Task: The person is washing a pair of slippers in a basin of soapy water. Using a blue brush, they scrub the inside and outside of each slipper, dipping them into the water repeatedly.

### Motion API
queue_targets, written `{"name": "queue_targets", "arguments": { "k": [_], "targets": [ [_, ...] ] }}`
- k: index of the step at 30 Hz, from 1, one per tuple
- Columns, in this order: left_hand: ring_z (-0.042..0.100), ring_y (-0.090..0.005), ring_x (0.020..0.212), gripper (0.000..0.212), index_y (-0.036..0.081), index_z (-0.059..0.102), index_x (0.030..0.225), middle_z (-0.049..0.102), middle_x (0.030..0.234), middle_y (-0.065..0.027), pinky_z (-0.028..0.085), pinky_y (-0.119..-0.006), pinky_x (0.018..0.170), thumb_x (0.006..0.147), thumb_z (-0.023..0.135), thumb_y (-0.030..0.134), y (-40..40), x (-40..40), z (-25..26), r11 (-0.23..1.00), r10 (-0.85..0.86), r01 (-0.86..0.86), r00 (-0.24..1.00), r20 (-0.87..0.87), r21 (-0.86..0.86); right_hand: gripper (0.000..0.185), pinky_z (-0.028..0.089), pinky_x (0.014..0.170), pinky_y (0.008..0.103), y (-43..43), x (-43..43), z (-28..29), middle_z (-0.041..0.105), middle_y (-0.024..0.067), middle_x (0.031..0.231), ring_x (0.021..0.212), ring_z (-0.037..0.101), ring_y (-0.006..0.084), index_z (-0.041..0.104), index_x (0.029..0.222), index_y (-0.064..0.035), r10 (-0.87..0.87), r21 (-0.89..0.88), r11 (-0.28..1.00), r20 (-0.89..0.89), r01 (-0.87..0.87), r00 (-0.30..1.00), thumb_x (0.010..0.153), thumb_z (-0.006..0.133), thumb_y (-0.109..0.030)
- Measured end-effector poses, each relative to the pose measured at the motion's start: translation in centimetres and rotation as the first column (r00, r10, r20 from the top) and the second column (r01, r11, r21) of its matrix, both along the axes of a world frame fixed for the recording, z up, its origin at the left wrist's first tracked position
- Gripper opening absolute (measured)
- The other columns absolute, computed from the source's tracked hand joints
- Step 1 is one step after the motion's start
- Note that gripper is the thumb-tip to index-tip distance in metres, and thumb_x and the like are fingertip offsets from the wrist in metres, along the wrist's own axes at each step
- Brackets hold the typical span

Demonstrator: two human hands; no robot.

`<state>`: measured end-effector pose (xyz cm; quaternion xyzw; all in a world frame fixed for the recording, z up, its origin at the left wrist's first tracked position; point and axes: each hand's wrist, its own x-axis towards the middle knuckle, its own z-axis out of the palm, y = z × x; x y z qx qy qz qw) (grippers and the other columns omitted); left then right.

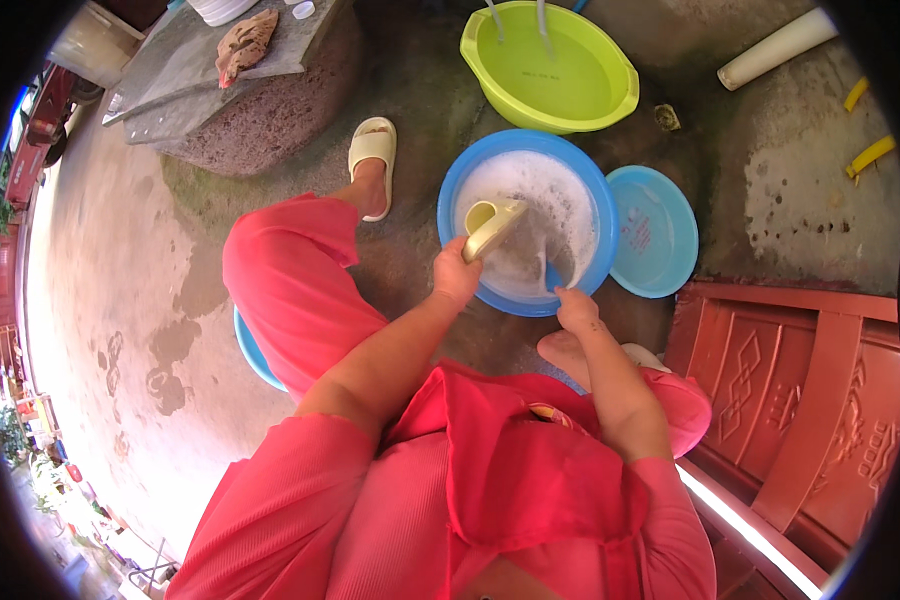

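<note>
My left hand (457, 274) grips one end of a pale yellow slide sandal (495, 229), tilted over a round blue basin (450, 187). White suds and greyish water (521, 176) fill much of that basin. At the basin's near right rim is my right hand (576, 309), its fingers closed on the edge of something wet and whitish, perhaps cloth or a thin bag, that reaches down into the water; I cannot tell exactly what it is. Something blue shows beneath the water beside it.
A lime-green basin (487, 94) of water, with hoses in it, stands beyond the blue one. A light-blue basin (691, 232) is at the right. A stone slab (172, 97) lies upper left, a white pipe (776, 51) upper right, a red panelled door (780, 390) lower right.
</note>
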<state>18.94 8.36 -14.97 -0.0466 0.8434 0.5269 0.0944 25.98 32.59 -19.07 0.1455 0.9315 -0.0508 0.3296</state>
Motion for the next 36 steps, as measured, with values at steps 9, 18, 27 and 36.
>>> {"name": "queue_targets", "arguments": {
  "k": [9, 18, 27, 36],
  "targets": [
    [0.057, -0.0153, 0.077, 0.030, 0.001, 0.057, 0.099, 0.062, 0.084, -0.0079, 0.045, -0.029, 0.071, 0.070, 0.065, 0.006, 1.1, -0.6, -1.5, 0.962, 0.112, -0.147, 0.981, 0.158, 0.232, 0.036, 0.041, 0.085, 0.0339, -2.4, 0.9, 10.3, 0.059, 0.0142, 0.107, 0.092, 0.058, 0.0260, 0.053, 0.118, -0.0156, -0.457, -0.603, 0.764, -0.256, 0.229, 0.852, 0.082, 0.053, -0.021],
    [0.051, -0.0316, 0.084, 0.023, 0.007, 0.063, 0.082, 0.060, 0.083, -0.0112, 0.042, -0.038, 0.077, 0.060, 0.062, 0.000, 1.2, -0.4, -1.7, 0.987, -0.078, 0.043, 0.972, -0.220, -0.158, 0.028, 0.045, 0.068, 0.0415, -7.9, 0.4, 15.8, 0.058, 0.0136, 0.082, 0.080, 0.057, 0.0319, 0.058, 0.109, -0.0171, 0.002, -0.309, 0.936, -0.470, -0.166, 0.882, 0.084, 0.048, -0.021],
    [0.048, -0.0332, 0.089, 0.030, 0.005, 0.060, 0.090, 0.057, 0.089, -0.0127, 0.040, -0.039, 0.081, 0.060, 0.064, 0.000, 0.8, -1.0, -1.0, 0.990, -0.083, 0.033, 0.920, -0.384, -0.136, 0.032, 0.043, 0.083, 0.0388, -1.5, -1.4, 7.9, 0.060, 0.0138, 0.102, 0.095, 0.056, 0.0305, 0.058, 0.111, -0.0187, -0.314, -0.279, 0.932, -0.306, 0.231, 0.899, 0.081, 0.050, -0.024],
    [0.055, -0.0189, 0.083, 0.041, 0.000, 0.055, 0.107, 0.058, 0.089, -0.0083, 0.045, -0.029, 0.073, 0.066, 0.063, 0.000, 1.2, -2.0, -1.2, 0.973, 0.079, -0.078, 0.997, 0.001, 0.216, 0.043, 0.040, 0.088, 0.0369, -3.4, -0.3, 3.3, 0.054, 0.0105, 0.117, 0.103, 0.052, 0.0284, 0.051, 0.120, -0.0210, -0.204, -0.111, 0.973, 0.016, 0.204, 0.979, 0.077, 0.055, -0.024]
  ]
}}
